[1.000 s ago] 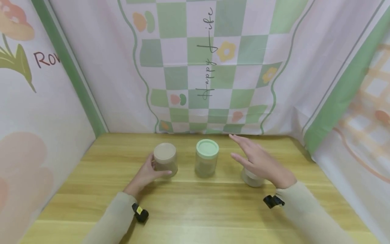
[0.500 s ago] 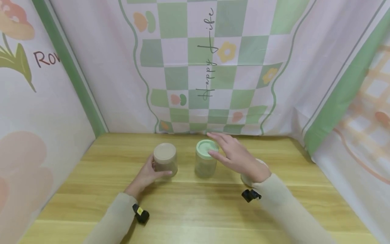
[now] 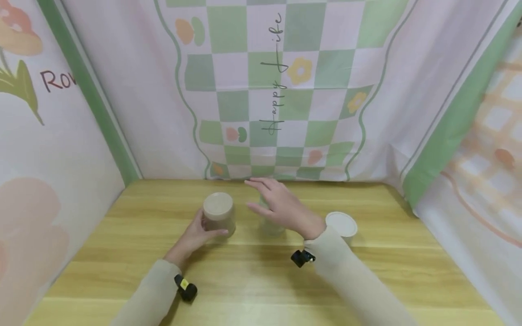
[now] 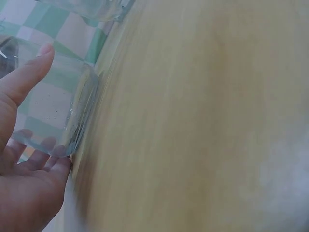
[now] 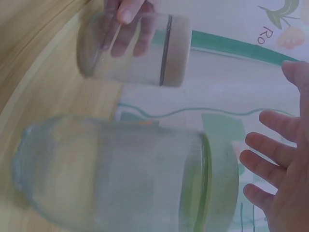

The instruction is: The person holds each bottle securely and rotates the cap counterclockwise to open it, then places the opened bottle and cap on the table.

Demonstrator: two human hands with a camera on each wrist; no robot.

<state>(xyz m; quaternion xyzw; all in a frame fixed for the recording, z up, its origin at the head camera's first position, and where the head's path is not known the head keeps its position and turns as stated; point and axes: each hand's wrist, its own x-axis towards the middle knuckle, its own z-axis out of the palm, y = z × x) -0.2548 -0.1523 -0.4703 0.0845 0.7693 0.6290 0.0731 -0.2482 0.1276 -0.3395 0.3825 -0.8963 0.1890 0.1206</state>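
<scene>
A clear glass jar with a beige lid (image 3: pixel 218 206) stands on the left of the table. My left hand (image 3: pixel 192 237) grips its lower body, thumb in front and fingers behind, as the left wrist view shows on the glass jar (image 4: pixel 50 104). In the middle stands a taller-looking clear jar with a green lid (image 5: pixel 224 179). My right hand (image 3: pixel 283 209) passes over it with fingers extended and spread, holding nothing. In the head view this hand hides most of the green lid. In the right wrist view its fingertips are beside that lid, apart from it.
A jar with a white lid (image 3: pixel 341 223) stands to the right, partly covered by the right sleeve (image 3: pixel 346 267). Printed curtains (image 3: pixel 269 99) hang behind and at both sides of the wooden table (image 3: pixel 244 285).
My right hand has moved left, from above the white-lidded jar to over the green-lidded one, uncovering the white lid. The left hand keeps its grip on the beige-lidded jar.
</scene>
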